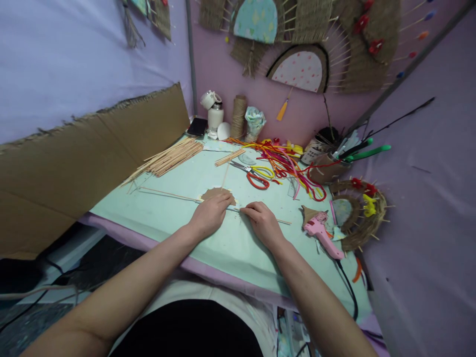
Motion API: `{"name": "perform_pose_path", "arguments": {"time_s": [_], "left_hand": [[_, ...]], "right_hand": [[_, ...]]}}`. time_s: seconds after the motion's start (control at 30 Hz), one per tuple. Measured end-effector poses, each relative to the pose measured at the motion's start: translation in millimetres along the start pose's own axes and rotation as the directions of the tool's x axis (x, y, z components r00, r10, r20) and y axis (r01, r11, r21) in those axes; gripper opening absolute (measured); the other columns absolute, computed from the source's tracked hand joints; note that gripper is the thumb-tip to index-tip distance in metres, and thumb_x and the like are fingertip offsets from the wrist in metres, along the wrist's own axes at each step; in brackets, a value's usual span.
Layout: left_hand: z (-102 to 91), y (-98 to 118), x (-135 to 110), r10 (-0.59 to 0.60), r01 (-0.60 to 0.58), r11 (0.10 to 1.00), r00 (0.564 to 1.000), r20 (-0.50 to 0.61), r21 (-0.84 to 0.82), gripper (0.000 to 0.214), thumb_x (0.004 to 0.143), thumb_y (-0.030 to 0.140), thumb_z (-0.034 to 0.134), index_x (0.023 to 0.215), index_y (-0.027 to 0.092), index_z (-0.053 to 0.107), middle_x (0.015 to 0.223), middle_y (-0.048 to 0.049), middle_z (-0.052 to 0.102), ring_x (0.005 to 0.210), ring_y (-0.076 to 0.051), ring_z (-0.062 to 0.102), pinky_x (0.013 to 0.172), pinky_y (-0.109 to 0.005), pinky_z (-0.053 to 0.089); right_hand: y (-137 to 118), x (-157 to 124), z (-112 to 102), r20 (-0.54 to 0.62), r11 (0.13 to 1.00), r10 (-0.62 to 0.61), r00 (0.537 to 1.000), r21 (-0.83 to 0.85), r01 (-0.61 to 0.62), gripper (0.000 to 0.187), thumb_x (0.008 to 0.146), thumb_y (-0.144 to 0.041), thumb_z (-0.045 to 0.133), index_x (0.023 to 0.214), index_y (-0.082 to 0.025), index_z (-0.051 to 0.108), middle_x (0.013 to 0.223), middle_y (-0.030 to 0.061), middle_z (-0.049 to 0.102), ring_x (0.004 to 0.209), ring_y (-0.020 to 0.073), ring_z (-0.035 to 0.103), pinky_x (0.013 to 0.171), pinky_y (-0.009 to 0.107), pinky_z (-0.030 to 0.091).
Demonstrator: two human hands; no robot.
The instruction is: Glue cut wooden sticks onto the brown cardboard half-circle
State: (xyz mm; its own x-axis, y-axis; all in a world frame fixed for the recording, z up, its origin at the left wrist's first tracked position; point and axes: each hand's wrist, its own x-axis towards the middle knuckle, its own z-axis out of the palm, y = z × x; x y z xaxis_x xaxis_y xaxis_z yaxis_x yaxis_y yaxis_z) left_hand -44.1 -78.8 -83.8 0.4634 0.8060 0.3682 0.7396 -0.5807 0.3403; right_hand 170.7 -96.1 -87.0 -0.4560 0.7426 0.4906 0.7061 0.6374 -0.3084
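Near the front middle of the table lies a small brown cardboard half-disc (214, 192) with a pale, uneven rim. My left hand (211, 214) presses down on it, fingers together, covering much of its lower part. A thin wooden stick (167, 194) runs along the half-disc's straight edge, passing under both hands. Its right end comes out beyond my right hand (263, 224); whether this is one stick or two I cannot tell. The right thumb and fingers pinch together at the stick, just right of the half-disc. Another thin stick (225, 174) points away from the curved rim.
Wooden sticks (174, 157) are heaped at back left. Scissors (245, 168), coloured pipe cleaners (286, 166) and a twine spool (238, 116) lie or stand behind. To the right are a pink glue gun (322, 235) with a cord, a woven wreath (375, 225) and a pen holder (325, 168).
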Motion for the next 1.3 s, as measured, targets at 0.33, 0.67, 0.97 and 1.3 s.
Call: {"name": "perform_pose_path", "arguments": {"time_s": [0.33, 0.67, 0.97, 1.3], "left_hand": [[-5.4, 4.8, 1.5, -0.047, 0.046, 0.999, 0.996, 0.075, 0.016, 0.045, 0.087, 0.009, 0.043, 0.125, 0.018, 0.064, 0.136, -0.0098, 0.061, 0.129, -0.024, 0.054, 0.111, -0.044, 0.044], [-4.6, 3.5, 1.6, -0.035, 0.034, 0.999, 0.997, 0.066, 0.025, 0.043, 0.087, 0.009, 0.042, 0.124, 0.017, 0.064, 0.136, -0.0095, 0.061, 0.129, -0.023, 0.054, 0.11, -0.042, 0.045], [-6.2, 5.2, 2.9, -0.047, 0.046, 0.999, 0.995, 0.085, 0.024, 0.043, 0.087, 0.009, 0.042, 0.124, 0.017, 0.064, 0.135, -0.0094, 0.061, 0.128, -0.024, 0.054, 0.109, -0.043, 0.045], [-9.1, 7.7, 3.4, -0.05, 0.05, 0.999, 0.996, 0.078, 0.008, 0.044, 0.085, 0.008, 0.043, 0.122, 0.02, 0.064, 0.134, -0.0075, 0.062, 0.128, -0.022, 0.054, 0.11, -0.04, 0.045]], "right_hand": [[0.4, -0.1, 2.8, -0.027, 0.999, -0.032, 0.999, -0.042, 0.031, 0.028, 0.094, -0.01, 0.05, 0.102, -0.022, 0.074, 0.091, 0.0075, 0.067, 0.084, 0.0185, 0.057, 0.073, 0.03, 0.047], [-0.2, 1.6, 3.9, -0.006, 0.994, -0.037, 0.999, -0.106, 0.036, 0.022, 0.095, -0.015, 0.053, 0.098, -0.02, 0.074, 0.088, 0.0074, 0.067, 0.082, 0.019, 0.055, 0.07, 0.03, 0.045], [1.6, 1.0, 5.2, 0.019, 0.99, -0.038, 0.999, -0.133, 0.04, 0.024, 0.094, -0.012, 0.053, 0.102, -0.022, 0.074, 0.09, 0.007, 0.067, 0.084, 0.0191, 0.055, 0.071, 0.03, 0.044], [-0.4, 2.3, 3.7, 0.022, 0.988, -0.031, 0.999, -0.148, 0.034, 0.021, 0.094, -0.013, 0.055, 0.099, -0.02, 0.074, 0.088, 0.0063, 0.067, 0.082, 0.019, 0.054, 0.07, 0.029, 0.043]]}}
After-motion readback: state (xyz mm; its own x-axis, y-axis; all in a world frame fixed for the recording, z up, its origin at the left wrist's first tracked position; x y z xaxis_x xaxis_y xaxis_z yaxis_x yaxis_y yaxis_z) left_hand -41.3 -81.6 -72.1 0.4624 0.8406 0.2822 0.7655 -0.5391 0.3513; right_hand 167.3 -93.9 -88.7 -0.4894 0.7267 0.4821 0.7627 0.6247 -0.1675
